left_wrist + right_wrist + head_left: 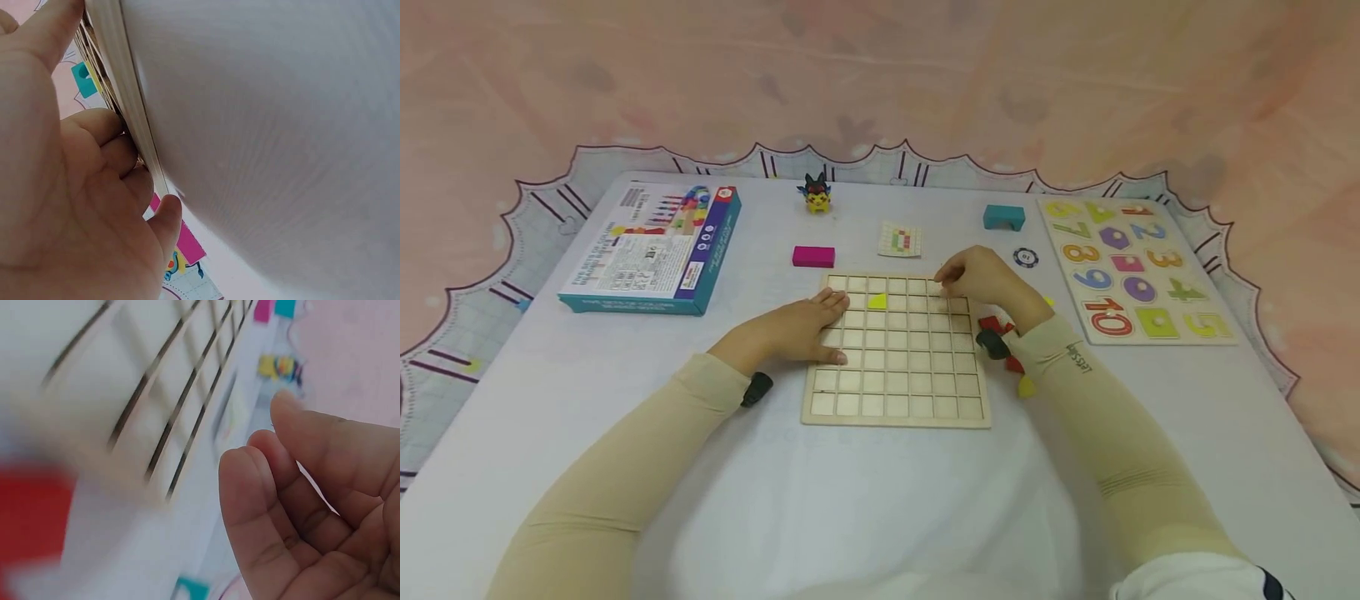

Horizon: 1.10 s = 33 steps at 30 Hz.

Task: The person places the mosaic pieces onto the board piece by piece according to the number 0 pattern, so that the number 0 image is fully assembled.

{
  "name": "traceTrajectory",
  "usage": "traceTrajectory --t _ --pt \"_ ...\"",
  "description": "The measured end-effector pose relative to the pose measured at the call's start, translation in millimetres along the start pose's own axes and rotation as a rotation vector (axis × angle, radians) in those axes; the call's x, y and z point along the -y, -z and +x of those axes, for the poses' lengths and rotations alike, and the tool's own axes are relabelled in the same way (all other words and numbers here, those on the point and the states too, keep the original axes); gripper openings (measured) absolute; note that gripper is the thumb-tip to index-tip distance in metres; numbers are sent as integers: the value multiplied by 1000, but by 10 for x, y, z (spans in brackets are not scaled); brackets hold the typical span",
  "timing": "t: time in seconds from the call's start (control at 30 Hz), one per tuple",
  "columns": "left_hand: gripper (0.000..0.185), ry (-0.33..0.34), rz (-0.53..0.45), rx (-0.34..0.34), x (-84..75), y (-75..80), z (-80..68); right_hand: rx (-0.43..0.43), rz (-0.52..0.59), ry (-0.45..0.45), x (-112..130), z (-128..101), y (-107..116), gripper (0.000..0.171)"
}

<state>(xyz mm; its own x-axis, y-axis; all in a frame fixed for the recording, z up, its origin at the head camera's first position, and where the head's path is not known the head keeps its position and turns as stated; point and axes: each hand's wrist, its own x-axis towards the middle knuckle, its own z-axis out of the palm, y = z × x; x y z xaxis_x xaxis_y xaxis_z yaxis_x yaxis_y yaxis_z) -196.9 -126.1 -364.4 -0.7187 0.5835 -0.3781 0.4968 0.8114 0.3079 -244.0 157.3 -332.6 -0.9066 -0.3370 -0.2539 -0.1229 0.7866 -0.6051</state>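
A wooden grid board lies on the white table, with a yellow piece in one of its upper squares. My left hand rests on the board's left edge, fingers spread over the rim; in the left wrist view its fingers lie along the board's side. Over the upper right corner of the grid is my right hand. Seen from the right wrist, its fingers are loosely bent, the thumb apart from them, and nothing shows between. Red pieces and yellow ones lie partly hidden below the right wrist.
Behind the board are a magenta block, a small pattern card, a yellow figurine, a teal block and a round chip. A game box lies at left, a number puzzle board at right.
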Motion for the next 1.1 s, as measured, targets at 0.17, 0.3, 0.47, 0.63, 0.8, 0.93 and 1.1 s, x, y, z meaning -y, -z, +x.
traceTrajectory --t 0.17,0.3,0.47,0.63,0.8,0.93,1.1 --pt "94 11 -1 9 9 10 -8 -18 -44 -35 -272 -137 197 26" --pt "95 14 -5 7 10 19 -16 -17 -101 -74 -512 -234 323 26" --pt "95 13 -9 6 9 17 -16 -21 -67 -172 -792 -357 431 29" --pt "95 15 -18 12 -1 10 -11 -32 -57 -233 -964 -438 485 33" --pt "96 11 -18 8 -1 1 -5 -14 -25 -296 -1058 -434 470 37" --pt "96 -2 -12 2 4 -6 5 -14 -24 -328 -1091 -427 444 37" --pt "96 -5 -12 1 1 -8 12 -21 -26 -335 -1106 -428 436 34"
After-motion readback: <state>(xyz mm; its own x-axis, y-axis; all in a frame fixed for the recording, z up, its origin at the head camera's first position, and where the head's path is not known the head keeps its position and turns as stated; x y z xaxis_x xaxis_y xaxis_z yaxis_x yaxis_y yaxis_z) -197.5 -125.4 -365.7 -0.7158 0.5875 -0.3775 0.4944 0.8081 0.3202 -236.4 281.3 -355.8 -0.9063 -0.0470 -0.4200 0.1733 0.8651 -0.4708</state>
